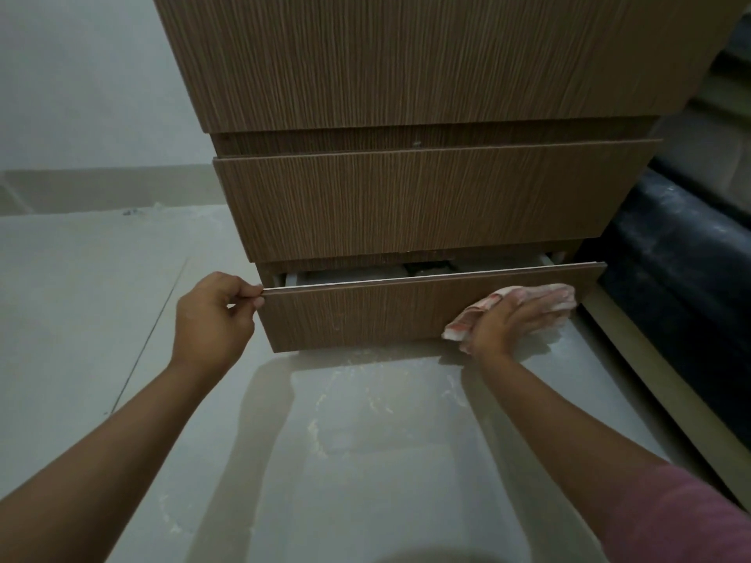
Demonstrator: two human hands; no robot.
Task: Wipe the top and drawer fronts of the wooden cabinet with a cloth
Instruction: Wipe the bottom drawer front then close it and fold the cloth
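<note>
- Floor: pale glossy tiles with faint whitish smears in front of the cabinet.
- Wooden cabinet: brown vertical grain, standing on the floor; a dark object lies just beside it on the right, too dim to identify.
- Middle drawer front: closed, flush.
- Bottom drawer front: pulled out a little — a gap shows behind its top edge.
- Left hand: fingers curled, thumb and fingertips pinching the drawer front's upper left corner.
- Right hand: flat, fingers extended, pressing the cloth against the right part of the bottom drawer front.
- Cloth: whitish with red-pink marks, bunched under the right palm, ends sticking out beyond fingertips and wrist.
</note>
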